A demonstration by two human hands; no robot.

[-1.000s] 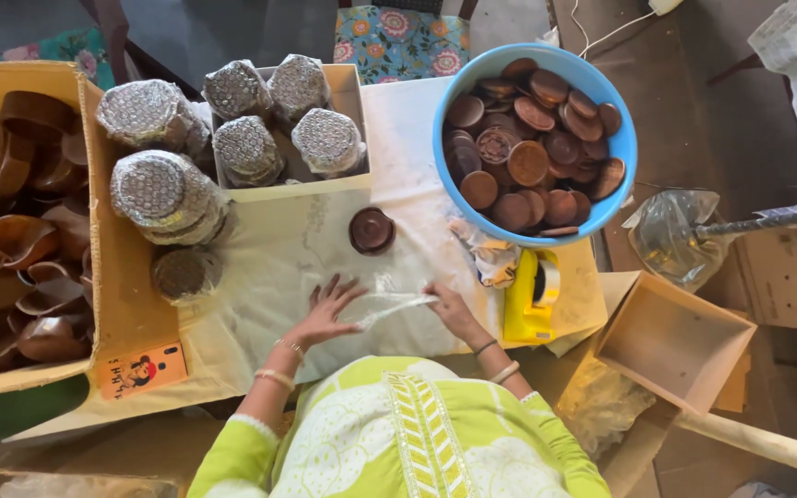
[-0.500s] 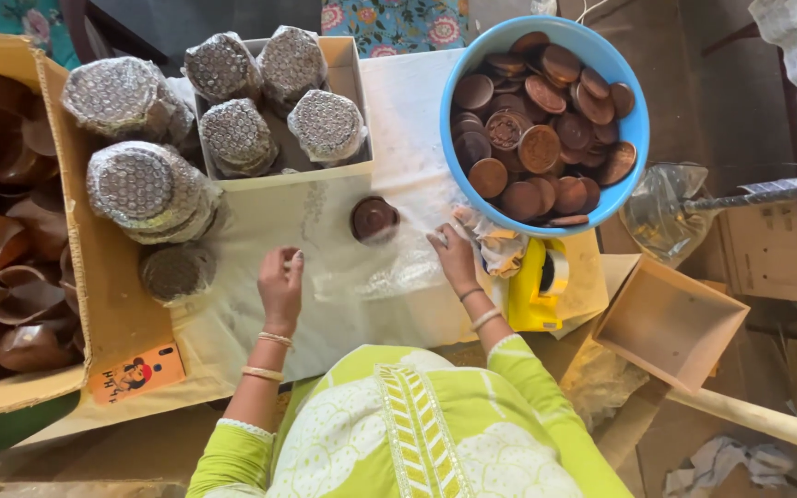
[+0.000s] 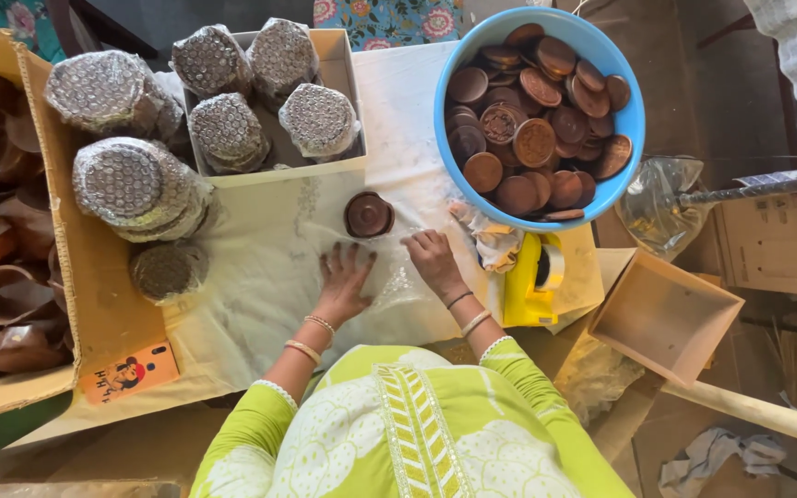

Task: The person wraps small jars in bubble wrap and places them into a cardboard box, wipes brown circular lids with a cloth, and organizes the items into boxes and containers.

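Observation:
My left hand (image 3: 344, 279) lies flat with fingers spread on a clear sheet of bubble wrap (image 3: 389, 277) on the white cloth (image 3: 260, 267). My right hand (image 3: 433, 258) presses the same sheet at its right side, fingers bent. Just beyond both hands sits a small round brown clay piece (image 3: 368, 215), not touched by either hand. A blue bowl (image 3: 626, 124) full of several brown clay discs stands to the right of it.
A shallow box (image 3: 339, 74) of bubble-wrapped stacks is at the back, more wrapped stacks (image 3: 131, 180) lie at the left. A cardboard box of brown clay bowls (image 3: 2, 249) fills the left edge. A yellow tape dispenser (image 3: 532, 281) and an open small box (image 3: 664, 318) are on the right.
Both hands came back toward me and closer together, now pressing flat on the bubble wrap just below the clay piece. The view has shifted slightly.

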